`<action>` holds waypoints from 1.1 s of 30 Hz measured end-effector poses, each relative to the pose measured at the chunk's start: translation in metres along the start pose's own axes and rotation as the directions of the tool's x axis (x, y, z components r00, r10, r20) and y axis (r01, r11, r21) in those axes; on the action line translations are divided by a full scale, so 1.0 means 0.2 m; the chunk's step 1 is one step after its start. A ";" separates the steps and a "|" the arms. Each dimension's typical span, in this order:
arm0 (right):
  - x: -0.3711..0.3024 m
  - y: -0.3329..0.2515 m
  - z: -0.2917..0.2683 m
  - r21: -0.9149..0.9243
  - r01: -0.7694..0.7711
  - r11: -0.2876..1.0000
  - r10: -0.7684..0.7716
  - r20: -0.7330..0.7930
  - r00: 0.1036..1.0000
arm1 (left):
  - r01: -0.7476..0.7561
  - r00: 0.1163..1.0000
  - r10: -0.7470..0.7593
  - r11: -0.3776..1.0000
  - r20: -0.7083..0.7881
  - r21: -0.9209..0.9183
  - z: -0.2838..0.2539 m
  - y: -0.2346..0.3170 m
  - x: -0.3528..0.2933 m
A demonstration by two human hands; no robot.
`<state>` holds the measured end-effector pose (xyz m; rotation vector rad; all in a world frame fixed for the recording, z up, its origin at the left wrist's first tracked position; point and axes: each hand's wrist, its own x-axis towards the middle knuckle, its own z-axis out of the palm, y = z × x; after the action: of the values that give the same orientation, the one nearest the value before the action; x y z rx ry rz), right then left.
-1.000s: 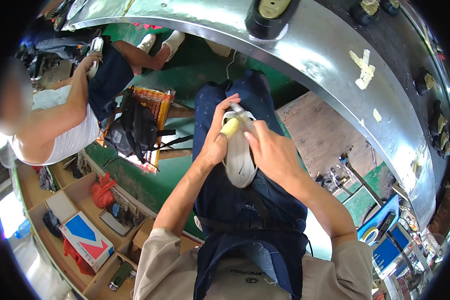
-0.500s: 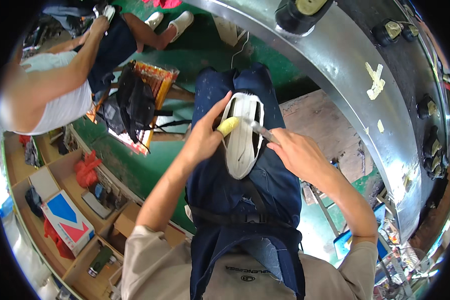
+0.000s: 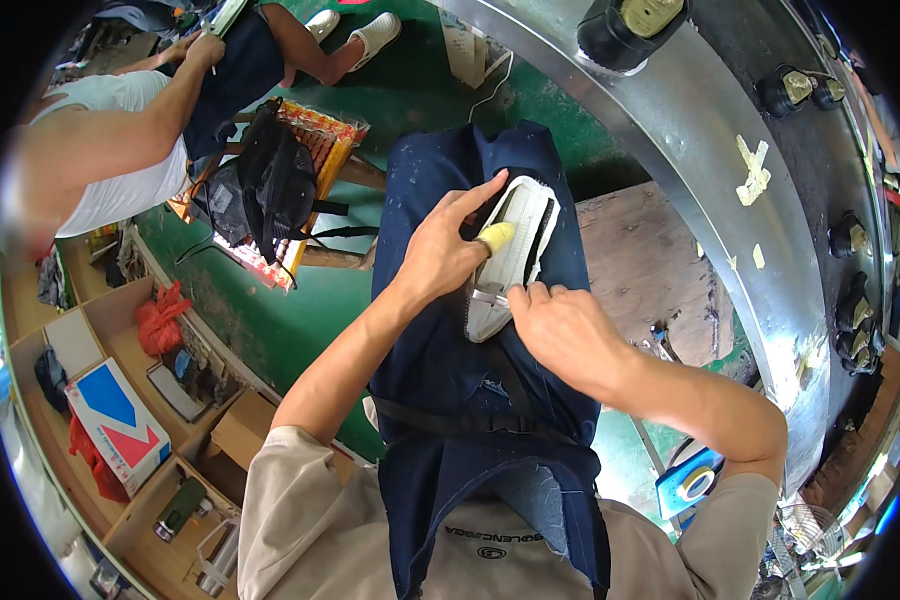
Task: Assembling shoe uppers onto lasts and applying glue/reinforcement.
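Observation:
A shoe [image 3: 522,218] lies bottom up on my lap, its long pale underside framed by a white rim with dark gaps along the sides. My left hand [image 3: 440,245] grips its left side, index finger stretched along the toe end. A yellow cover wraps the left thumb [image 3: 496,236], which presses on the underside. Closed around a slim metal tool [image 3: 489,298], my right hand [image 3: 565,325] is at the shoe's near end. The tool lies across the underside there; its grip is hidden in my fingers, and its exact kind does not show.
A curved metal bench [image 3: 715,170] with dark shoes [image 3: 635,25] runs along the right. To the left are a stool [image 3: 338,155] bearing a black bag [image 3: 260,185] and wooden compartments [image 3: 195,440] with a box [image 3: 120,430]. A co-worker [image 3: 120,130] sits at upper left.
My right hand and the metal tool have moved from the shoe's middle toward its near end. The shoe has tilted, its far end leaning right, and my left hand has shifted right with it.

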<state>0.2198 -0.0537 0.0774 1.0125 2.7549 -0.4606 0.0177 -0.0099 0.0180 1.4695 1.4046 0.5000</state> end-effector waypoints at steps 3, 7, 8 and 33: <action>-0.07 0.09 0.03 0.222 -0.042 0.974 0.044 -0.002 0.999 | 0.009 0.992 -0.081 0.796 -0.092 -0.605 0.08 -0.12 -0.17; -0.09 0.02 -0.09 0.399 -0.158 0.903 0.094 0.174 0.980 | 0.454 0.816 -0.454 0.124 0.356 -0.882 0.34 -0.09 -0.40; -0.07 -0.01 -0.02 0.475 -0.165 0.865 0.107 0.145 0.984 | 0.459 0.812 -0.461 0.123 0.359 -0.880 0.34 -0.11 -0.41; -0.14 -0.03 0.21 0.301 -0.128 0.945 0.145 -0.035 0.989 | 0.424 0.870 -0.421 0.373 0.257 -0.825 0.36 -0.19 -0.35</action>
<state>0.2390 -0.0880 0.0471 1.2922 2.6922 -0.8583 0.0410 -0.1073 -0.0213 0.2307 1.1540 0.7201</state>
